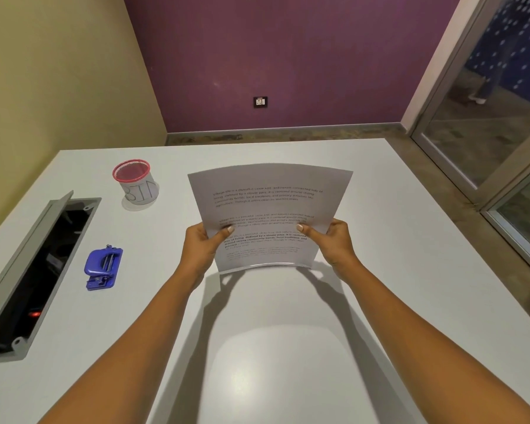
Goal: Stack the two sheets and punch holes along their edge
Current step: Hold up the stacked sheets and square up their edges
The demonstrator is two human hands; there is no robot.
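A big white desk (395,255) fills the room. Behind the desk stands a purple wall (288,50) with a small plug socket (260,102) low down. Left of the desk is a yellow wall (58,71). Right of the desk is a glass door (484,111) in a grey frame. The floor (438,169) past the desk is grey-brown.

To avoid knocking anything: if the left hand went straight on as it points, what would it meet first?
The left hand meets the sheets it grips; past them the way looks free, depth unclear. The hole punch lies aside.
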